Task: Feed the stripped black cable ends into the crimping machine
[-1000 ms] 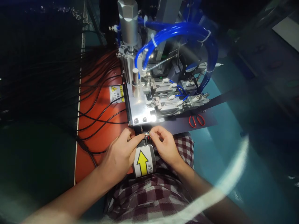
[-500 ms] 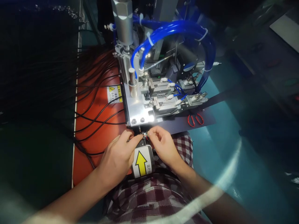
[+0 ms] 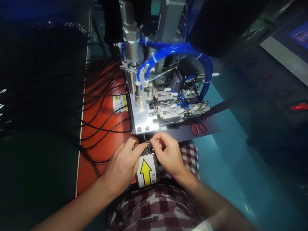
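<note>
view: head | looking forward and down from above the person's lap | facing the machine (image 3: 154,96) straight ahead | sitting close, machine filling centre, hands meeting just below its front edge

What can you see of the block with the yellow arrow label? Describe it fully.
The block is a small dark box with rounded corners. Its top carries a white label printed with a black-edged yellow arrow pointing away from the person, towards the machine, with small dark characters beside it. It sits at the bench edge above the checked shirt, between the left hand and right hand, whose fingertips meet at its far end.
</note>
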`<action>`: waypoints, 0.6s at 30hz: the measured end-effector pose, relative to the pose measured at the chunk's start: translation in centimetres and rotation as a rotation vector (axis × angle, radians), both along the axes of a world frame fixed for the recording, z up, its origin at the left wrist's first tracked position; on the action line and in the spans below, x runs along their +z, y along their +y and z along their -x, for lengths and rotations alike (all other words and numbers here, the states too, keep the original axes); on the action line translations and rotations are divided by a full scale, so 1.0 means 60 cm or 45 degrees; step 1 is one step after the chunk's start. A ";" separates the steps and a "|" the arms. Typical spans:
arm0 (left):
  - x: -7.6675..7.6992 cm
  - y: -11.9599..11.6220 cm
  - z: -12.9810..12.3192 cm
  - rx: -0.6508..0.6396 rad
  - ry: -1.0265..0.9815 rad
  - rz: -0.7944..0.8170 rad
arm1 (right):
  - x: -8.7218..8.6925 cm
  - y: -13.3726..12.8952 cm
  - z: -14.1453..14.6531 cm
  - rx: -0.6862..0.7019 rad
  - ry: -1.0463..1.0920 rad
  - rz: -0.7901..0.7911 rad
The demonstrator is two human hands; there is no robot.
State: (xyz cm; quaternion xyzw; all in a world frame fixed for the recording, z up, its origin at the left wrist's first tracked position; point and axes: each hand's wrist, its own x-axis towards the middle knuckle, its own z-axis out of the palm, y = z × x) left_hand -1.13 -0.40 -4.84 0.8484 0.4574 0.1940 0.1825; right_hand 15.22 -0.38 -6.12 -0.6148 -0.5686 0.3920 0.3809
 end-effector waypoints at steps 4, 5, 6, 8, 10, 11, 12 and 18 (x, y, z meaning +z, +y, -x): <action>-0.002 0.002 -0.001 -0.005 0.028 0.013 | -0.003 0.004 -0.003 -0.031 0.307 0.271; -0.002 0.002 -0.001 -0.008 0.028 0.014 | -0.004 0.006 -0.004 -0.033 0.443 0.391; -0.002 0.002 -0.001 -0.007 0.023 0.011 | -0.006 0.008 -0.005 -0.025 0.565 0.490; -0.001 0.001 0.000 -0.007 0.004 0.000 | -0.008 0.013 -0.006 -0.002 0.725 0.588; 0.001 0.000 0.001 -0.012 -0.012 -0.012 | -0.009 0.015 -0.006 0.019 0.778 0.601; 0.001 -0.001 0.001 -0.013 -0.017 -0.019 | -0.010 0.015 -0.005 0.020 0.760 0.588; 0.001 -0.001 0.001 -0.014 -0.019 -0.024 | -0.010 0.015 -0.005 0.011 0.713 0.558; 0.001 0.001 0.002 -0.018 -0.031 -0.022 | -0.015 0.010 -0.002 -0.046 0.427 0.323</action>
